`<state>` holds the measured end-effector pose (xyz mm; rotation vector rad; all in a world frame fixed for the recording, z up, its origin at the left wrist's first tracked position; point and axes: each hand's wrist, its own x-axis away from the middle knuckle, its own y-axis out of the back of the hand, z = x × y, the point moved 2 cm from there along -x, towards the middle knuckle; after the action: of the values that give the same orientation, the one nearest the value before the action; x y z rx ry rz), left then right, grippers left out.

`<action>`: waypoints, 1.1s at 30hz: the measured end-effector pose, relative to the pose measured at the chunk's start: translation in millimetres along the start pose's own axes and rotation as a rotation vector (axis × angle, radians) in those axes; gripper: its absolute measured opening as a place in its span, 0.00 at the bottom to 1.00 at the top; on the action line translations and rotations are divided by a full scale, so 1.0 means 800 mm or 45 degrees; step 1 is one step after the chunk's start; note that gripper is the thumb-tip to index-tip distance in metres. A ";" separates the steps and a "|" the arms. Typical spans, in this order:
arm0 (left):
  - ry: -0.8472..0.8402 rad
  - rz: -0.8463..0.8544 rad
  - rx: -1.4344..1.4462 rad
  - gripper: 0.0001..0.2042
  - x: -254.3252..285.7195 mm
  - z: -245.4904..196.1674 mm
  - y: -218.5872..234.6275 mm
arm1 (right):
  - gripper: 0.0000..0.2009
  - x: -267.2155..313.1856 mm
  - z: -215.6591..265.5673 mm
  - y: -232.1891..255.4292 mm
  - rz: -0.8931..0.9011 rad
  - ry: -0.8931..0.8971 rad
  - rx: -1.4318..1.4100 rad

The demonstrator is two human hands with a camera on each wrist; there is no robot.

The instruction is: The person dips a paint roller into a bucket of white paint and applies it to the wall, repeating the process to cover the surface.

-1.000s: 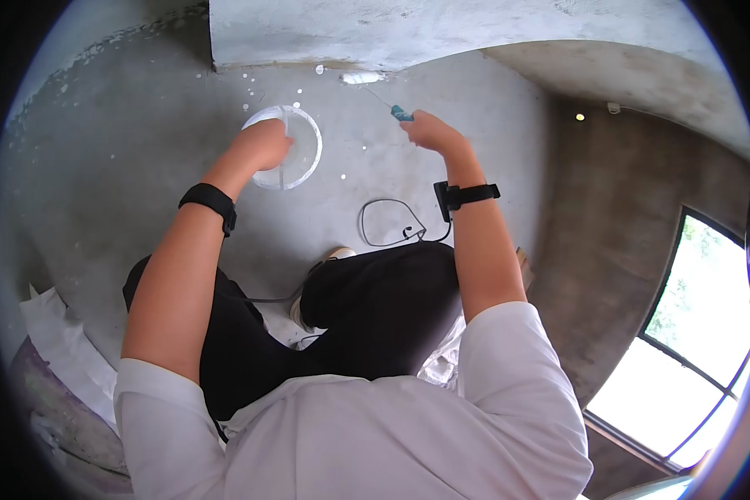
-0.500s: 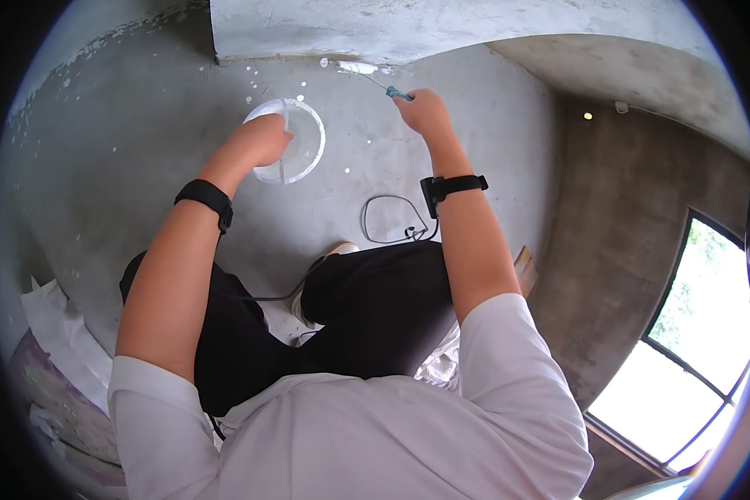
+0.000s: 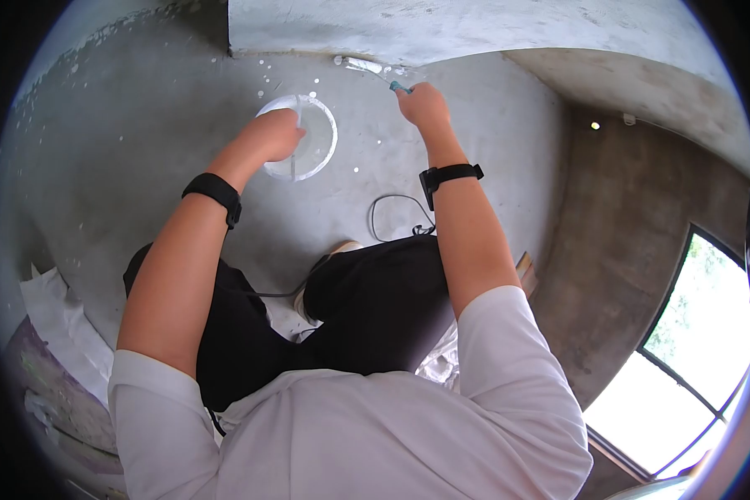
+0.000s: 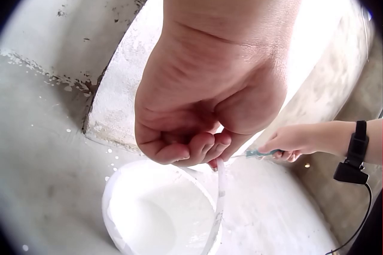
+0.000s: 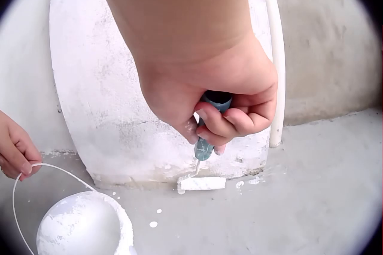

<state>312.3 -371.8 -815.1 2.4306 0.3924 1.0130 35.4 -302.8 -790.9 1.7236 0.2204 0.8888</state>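
Observation:
My left hand (image 3: 279, 135) grips the thin bail handle (image 4: 219, 201) of a white bucket, with its fingers curled round it. Below that hand, the round bucket (image 5: 124, 231) holds white paint (image 5: 90, 222); its rim is coated with paint. My right hand (image 5: 209, 96) is wrapped round the blue-green grip (image 5: 204, 149) of a small paint roller. The white roller sleeve (image 5: 205, 184) lies sideways along the foot of the white wall (image 5: 114, 87), where wall and floor meet. In the head view, the roller is ahead and to the right of the bucket.
White paint drops (image 3: 313, 94) dot the grey floor (image 3: 175, 158) round the bucket. A pale vertical pipe (image 5: 276, 75) runs down beside the wall's right edge. A looped dark cable (image 3: 373, 218) lies near my knee. To the right is a window (image 3: 683, 350).
My right hand has moved forward and left, shifting the roller left along the wall's foot. The left hand still holds the bucket's handle. The head view has shifted slightly.

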 end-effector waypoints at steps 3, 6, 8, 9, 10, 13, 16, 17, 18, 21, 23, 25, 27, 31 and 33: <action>-0.009 0.004 -0.015 0.15 0.001 0.002 0.002 | 0.22 -0.007 0.011 -0.002 -0.033 0.003 0.043; 0.009 -0.038 0.019 0.15 0.004 0.003 0.003 | 0.22 -0.015 0.023 -0.004 -0.026 0.011 0.078; 0.004 0.017 0.000 0.16 -0.001 0.006 0.002 | 0.22 -0.013 0.030 -0.004 -0.009 0.007 0.103; 0.006 0.017 0.003 0.16 -0.002 0.007 0.001 | 0.22 -0.010 0.033 0.001 -0.035 0.010 0.101; 0.002 0.011 -0.001 0.15 -0.004 0.008 0.000 | 0.22 -0.007 0.036 0.006 -0.062 0.011 0.098; -0.011 -0.009 -0.001 0.15 -0.002 0.009 0.000 | 0.23 -0.024 0.027 0.002 -0.085 0.046 0.122; -0.035 -0.015 0.004 0.15 -0.004 0.010 0.002 | 0.23 -0.026 0.018 0.025 -0.071 0.013 0.072; -0.049 -0.008 0.004 0.15 -0.005 0.010 0.002 | 0.23 -0.026 0.013 0.033 -0.069 0.014 0.078; -0.047 -0.008 0.011 0.15 -0.006 0.009 0.003 | 0.23 -0.025 0.007 0.042 -0.081 0.046 0.076; -0.046 -0.005 0.036 0.16 -0.007 0.008 0.000 | 0.22 -0.012 -0.013 0.064 -0.111 0.088 0.084; -0.056 -0.034 0.023 0.16 -0.008 0.010 -0.003 | 0.21 -0.007 -0.010 0.060 -0.125 0.105 0.096; -0.046 -0.022 0.012 0.16 -0.011 0.012 -0.004 | 0.21 -0.003 -0.006 0.051 -0.133 0.117 0.079; -0.050 -0.009 -0.011 0.16 -0.010 0.010 -0.005 | 0.22 -0.007 0.005 0.035 -0.114 0.120 0.114; -0.070 -0.030 0.023 0.16 -0.010 0.013 -0.003 | 0.23 -0.021 0.022 0.000 -0.124 0.114 0.188; -0.075 -0.035 0.037 0.16 -0.012 0.012 -0.002 | 0.24 -0.026 0.020 -0.004 -0.079 0.097 0.188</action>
<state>312.9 -377.5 -827.4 2.4675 0.4216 0.9285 32.2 -325.4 -804.9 1.8101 0.3972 0.9122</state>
